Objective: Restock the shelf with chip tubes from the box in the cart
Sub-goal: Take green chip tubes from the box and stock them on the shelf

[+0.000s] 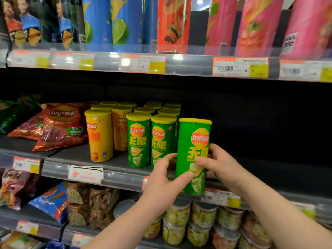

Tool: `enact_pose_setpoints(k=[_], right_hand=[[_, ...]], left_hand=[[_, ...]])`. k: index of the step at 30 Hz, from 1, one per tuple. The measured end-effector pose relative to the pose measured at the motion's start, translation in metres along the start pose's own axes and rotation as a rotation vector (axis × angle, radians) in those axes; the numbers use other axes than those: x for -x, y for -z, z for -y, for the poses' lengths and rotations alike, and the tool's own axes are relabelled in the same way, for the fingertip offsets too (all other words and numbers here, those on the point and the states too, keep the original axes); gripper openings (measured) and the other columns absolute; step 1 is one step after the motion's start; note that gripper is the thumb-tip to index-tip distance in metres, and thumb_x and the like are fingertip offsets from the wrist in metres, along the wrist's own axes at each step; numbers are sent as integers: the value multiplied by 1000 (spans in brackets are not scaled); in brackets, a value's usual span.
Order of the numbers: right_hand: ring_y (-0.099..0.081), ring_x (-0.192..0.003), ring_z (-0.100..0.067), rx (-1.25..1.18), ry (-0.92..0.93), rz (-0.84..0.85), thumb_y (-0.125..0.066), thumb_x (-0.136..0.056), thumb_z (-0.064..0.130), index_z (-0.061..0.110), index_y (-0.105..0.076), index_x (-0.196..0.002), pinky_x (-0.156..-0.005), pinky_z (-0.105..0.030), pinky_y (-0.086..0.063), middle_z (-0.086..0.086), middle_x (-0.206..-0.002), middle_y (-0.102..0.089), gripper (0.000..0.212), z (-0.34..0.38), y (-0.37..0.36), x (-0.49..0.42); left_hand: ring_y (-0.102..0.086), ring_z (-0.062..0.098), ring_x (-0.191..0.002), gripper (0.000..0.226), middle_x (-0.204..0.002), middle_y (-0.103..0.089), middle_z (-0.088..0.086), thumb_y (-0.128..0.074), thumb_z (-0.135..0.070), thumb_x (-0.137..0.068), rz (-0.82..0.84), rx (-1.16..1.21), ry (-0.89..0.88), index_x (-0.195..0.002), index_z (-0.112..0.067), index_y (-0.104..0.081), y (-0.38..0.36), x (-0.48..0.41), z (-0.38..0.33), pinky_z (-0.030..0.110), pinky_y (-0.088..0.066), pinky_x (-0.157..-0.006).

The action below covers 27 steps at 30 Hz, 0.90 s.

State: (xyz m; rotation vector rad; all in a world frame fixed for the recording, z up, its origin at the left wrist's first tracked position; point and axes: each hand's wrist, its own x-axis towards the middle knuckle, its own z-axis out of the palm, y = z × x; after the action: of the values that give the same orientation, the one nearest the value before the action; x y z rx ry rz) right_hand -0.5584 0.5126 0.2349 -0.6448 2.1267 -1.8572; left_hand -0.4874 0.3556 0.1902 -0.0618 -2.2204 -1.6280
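Note:
A green chip tube (195,141) with a yellow lid stands upright at the front edge of the middle shelf (125,174). My left hand (164,178) grips its lower left side with thumb and fingers. My right hand (218,163) holds its right side, the thumb across the front. Just left of it stand two rows of the same green tubes (139,141), then yellow-orange tubes (99,137). The cart and box are out of view.
To the right of the held tube the middle shelf is dark and bare. Red chip bags (57,126) lie at the left. Tall tubes (172,24) fill the shelf above. Clear snack tubs (203,223) and bags sit on the shelf below.

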Motion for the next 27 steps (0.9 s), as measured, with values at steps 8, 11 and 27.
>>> enact_pose_setpoints(k=[8, 11, 27], right_hand=[[-56, -112, -21, 211, 10, -270, -76, -78, 20, 15, -39, -135, -90, -33, -45, 3, -117, -53, 68, -4, 38, -52], [-56, -105, -20, 195, -5, -240, -75, -79, 15, 13, -40, -132, -86, -32, -44, -5, -128, -56, 64, -17, 38, -76], [-47, -126, -30, 332, -71, -152, -76, -79, 15, 13, -28, -146, -101, -38, -42, -12, -141, -46, 83, -45, 46, -144]], left_hand=[[-63, 24, -77, 37, -84, -64, -3, -54, -47, -74, -39, -843, -388, -90, -18, -70, 3, -20, 51, 34, -52, -69], [-62, 20, -82, 30, -89, -63, -6, -55, -43, -76, -29, -848, -404, -94, -22, -68, 4, -18, 60, 34, -51, -73], [-54, 9, -86, 27, -92, -62, -10, -59, -39, -76, -64, -837, -465, -99, -26, -64, 4, -17, 60, 20, -36, -80]])
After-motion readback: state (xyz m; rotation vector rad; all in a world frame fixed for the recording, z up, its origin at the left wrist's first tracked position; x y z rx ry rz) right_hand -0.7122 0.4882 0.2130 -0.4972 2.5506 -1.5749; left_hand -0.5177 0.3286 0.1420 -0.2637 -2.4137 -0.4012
